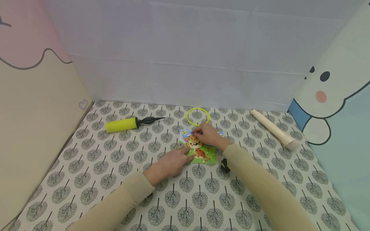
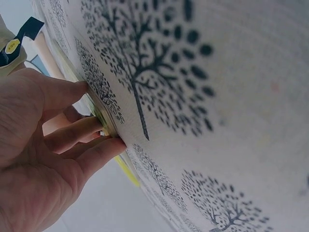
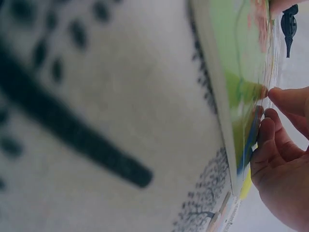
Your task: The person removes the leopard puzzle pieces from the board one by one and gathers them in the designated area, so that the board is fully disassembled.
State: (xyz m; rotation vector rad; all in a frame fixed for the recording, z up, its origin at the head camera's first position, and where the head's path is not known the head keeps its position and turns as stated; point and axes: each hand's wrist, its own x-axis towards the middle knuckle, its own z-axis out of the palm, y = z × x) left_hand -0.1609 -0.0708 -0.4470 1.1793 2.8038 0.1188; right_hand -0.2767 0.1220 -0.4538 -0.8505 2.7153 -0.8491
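"What's between the hands there?"

"A flat, rectangular, cardboard-looking picture board [image 1: 199, 154], green and blue, with a spotted orange cub on it. It lies on the table [image 1: 170, 208], under a white cloth printed with dark trees, nearer the far edge than the near one. I'd guess that's so both arms can reach it comfortably."

"Why is the left hand [image 1: 172, 161] so low?"

"Its loosely stretched fingertips touch the board's left side, thumb well apart from them. Probably to stop it sliding; it isn't clamped on anything."

"And the right hand [image 1: 210, 134]?"

"It comes over the board's upper part, fingers bent, thumb and forefinger close together at the printed face. I can't tell whether they pinch something. The hands are near each other, not touching."

"The rest looks pushed aside."

"Out of the way, perhaps: the yellow cylindrical pump [image 1: 124, 124] with its black nozzle towards the far left corner, the pale, long tube [image 1: 270, 126] with a wider end slanting near the far right corner. Only the thin, lime-yellow ring [image 1: 187, 116] lies just beyond the board, by the far edge."
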